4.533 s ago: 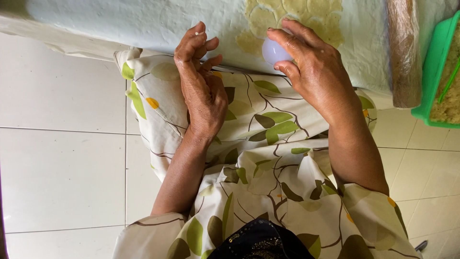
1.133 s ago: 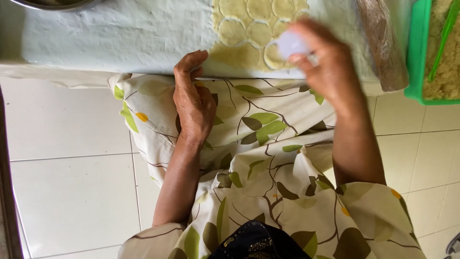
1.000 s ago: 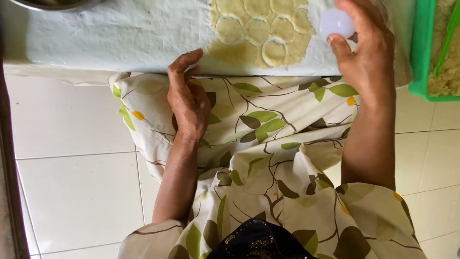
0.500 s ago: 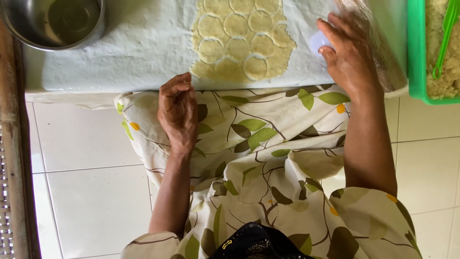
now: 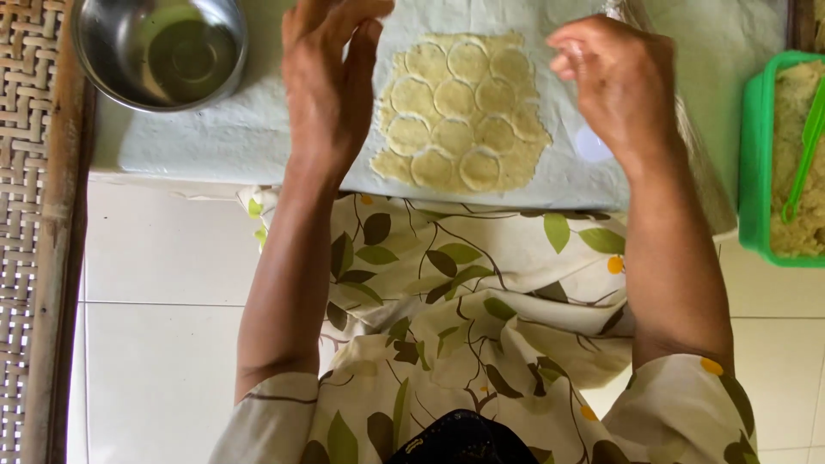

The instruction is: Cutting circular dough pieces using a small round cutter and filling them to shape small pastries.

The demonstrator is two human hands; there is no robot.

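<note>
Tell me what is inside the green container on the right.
The green container holds a pale crumbly filling with a green utensil lying in it. Its right part is cut off by the picture's edge.

- Left hand (image 5: 331,82) is off the leaf-print lap and up over the pale cloth (image 5: 215,142), just at nine o'clock of the dough sheet (image 5: 460,112).
- Right hand (image 5: 614,82) has let go of the round cutter (image 5: 593,144), which now lies on the cloth at five o'clock of the dough.
</note>
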